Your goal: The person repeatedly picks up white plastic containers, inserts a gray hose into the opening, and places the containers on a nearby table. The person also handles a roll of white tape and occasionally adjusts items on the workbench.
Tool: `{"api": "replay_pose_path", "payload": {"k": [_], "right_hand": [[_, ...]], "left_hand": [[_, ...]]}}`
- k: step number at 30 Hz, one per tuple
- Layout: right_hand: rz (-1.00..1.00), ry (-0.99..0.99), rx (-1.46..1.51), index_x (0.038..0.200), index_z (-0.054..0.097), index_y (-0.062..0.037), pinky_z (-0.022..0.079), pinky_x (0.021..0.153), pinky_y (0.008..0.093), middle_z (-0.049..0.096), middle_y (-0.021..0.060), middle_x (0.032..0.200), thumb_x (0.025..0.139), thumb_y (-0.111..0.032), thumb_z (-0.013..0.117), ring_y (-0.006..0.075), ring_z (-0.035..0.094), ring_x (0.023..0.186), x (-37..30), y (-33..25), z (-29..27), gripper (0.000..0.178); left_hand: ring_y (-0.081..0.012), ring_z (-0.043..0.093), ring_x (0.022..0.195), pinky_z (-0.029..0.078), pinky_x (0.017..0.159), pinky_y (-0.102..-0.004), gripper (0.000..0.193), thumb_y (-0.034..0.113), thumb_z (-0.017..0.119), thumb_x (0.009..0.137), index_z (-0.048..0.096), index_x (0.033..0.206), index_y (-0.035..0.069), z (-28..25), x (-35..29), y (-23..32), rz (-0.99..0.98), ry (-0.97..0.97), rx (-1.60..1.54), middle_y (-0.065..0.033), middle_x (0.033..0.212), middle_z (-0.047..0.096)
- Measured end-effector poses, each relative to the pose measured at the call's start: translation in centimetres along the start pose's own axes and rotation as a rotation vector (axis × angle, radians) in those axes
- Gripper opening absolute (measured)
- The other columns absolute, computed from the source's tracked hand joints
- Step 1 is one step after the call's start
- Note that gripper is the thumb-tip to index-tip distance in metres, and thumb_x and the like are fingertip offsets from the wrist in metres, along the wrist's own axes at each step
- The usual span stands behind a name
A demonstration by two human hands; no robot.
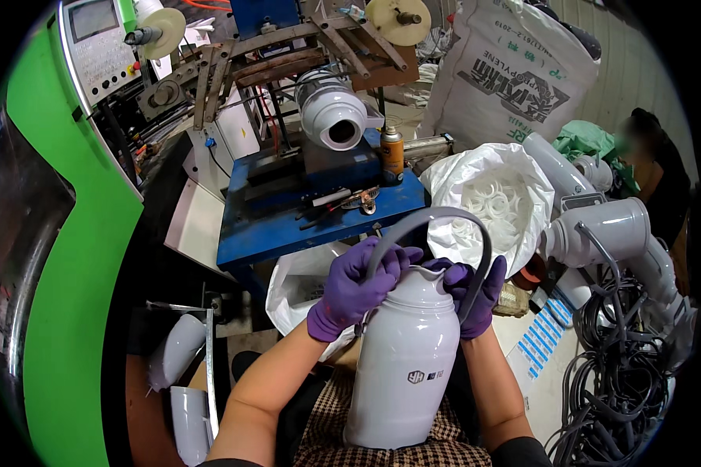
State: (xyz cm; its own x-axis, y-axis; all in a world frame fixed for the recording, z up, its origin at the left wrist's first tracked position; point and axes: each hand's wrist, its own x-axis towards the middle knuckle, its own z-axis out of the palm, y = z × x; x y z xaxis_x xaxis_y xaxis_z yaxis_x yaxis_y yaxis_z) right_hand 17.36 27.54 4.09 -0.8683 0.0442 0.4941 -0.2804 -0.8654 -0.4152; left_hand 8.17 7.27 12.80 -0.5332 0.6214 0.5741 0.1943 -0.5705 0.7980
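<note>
A glossy pale-grey jug (403, 366), shaped like a vacuum flask body with a pouring lip, stands upright on my lap. A dark-grey curved handle (436, 212) arches over its neck, one end down each side. My left hand (352, 289), in a purple glove, is closed around the handle's left end beside the neck. On the other side my right hand (483, 300), gloved alike, grips the handle's right end, its fingers bent against the rim. The spots where the handle meets the neck are hidden by my fingers.
A white bag of pale rings (492, 204) stands ahead right. Loose grey handles (611, 373) pile up at right near more jug bodies (600, 229). A blue bench (276, 222) carries tools, a spray can (392, 156) and a clamped jug. A green machine (70, 311) borders the left.
</note>
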Motion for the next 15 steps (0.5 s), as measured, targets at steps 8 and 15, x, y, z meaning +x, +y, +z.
{"api": "replay_pose_path", "payload": {"k": [8,15], "right_hand": [[0.07,-0.058,0.183,0.155,0.039,-0.0027,0.045,0.11,0.0496,0.066,0.0212,0.129,0.105,-0.064,0.036,0.035,0.06,0.123,3.2,2.6,0.9,0.079],[0.33,0.156,0.318,0.148,0.048,-0.0038,0.04,0.116,0.0539,0.055,0.0241,0.146,0.107,-0.055,0.039,0.0397,0.054,0.134,3.2,3.2,0.2,0.066]], "left_hand": [[-0.0218,0.065,0.105,0.046,0.107,-0.0464,0.032,0.032,0.044,0.103,0.069,0.102,0.012,2.2,-3.3,3.0,0.878,-0.467,1.046,-0.002,0.103,0.066],[-0.0215,0.066,0.105,0.05,0.1,-0.0332,0.024,0.013,0.06,0.097,0.065,0.115,-0.003,-3.0,-2.4,-0.7,-0.277,0.476,-0.14,-0.0114,0.111,0.07]]}}
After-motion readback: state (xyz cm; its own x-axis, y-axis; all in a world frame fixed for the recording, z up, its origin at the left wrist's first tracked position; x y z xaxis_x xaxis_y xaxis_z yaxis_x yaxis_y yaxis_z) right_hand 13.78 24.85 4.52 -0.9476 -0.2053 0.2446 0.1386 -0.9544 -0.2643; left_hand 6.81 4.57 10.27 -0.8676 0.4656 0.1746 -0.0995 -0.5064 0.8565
